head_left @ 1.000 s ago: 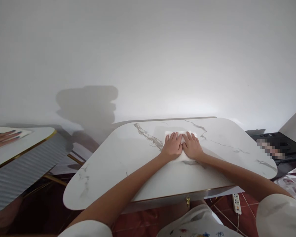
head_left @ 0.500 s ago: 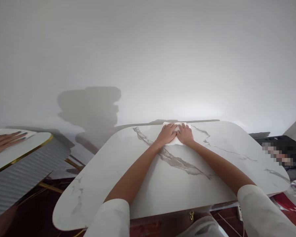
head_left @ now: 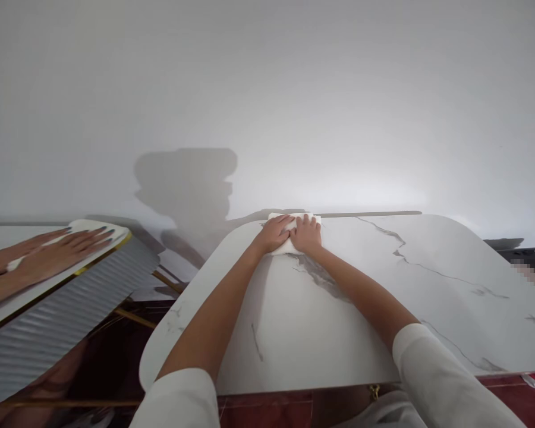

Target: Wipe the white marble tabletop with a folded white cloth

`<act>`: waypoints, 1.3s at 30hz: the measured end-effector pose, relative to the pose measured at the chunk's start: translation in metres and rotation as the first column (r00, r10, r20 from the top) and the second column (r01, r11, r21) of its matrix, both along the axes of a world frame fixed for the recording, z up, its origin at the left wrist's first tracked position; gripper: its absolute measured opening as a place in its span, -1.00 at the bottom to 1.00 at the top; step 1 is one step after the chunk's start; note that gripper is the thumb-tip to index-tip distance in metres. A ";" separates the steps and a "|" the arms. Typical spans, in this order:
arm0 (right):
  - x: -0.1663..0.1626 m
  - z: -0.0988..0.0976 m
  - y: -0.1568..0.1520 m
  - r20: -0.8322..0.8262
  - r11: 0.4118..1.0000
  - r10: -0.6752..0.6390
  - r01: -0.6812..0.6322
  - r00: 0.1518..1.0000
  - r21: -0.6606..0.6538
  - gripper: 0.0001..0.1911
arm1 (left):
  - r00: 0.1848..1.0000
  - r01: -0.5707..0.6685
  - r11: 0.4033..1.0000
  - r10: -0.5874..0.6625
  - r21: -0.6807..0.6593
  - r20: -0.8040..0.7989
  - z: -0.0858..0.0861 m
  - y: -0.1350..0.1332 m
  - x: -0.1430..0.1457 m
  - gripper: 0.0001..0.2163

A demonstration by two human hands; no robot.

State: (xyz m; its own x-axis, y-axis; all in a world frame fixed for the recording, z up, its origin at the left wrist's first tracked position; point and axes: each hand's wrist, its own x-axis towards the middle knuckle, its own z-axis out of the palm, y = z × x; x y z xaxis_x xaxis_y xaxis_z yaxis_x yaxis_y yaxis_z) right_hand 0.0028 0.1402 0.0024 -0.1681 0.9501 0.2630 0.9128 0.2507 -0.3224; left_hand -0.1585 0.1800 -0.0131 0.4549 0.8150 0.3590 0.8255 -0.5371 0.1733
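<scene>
Near the far edge of the marble-patterned tabletop (head_left: 303, 333), our left hand (head_left: 274, 233) and right hand (head_left: 307, 236) lie opened out, side by side, on a white cloth (head_left: 286, 246), pinning it; even palm pressure should keep it from bunching.

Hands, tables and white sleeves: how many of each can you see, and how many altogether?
Hands: 4 (left hand, right hand, co-worker's near hand, co-worker's far hand)
Tables: 2 (marbled table, gold-edged table)
White sleeves: 2 (left sleeve, right sleeve)
Total: 8
</scene>
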 end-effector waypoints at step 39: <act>-0.126 0.000 -0.163 -0.070 0.944 0.330 -0.330 0.941 0.021 -0.39 | 0.983 -0.144 0.987 0.152 0.076 -0.102 -0.008 -0.210 -0.159 -0.46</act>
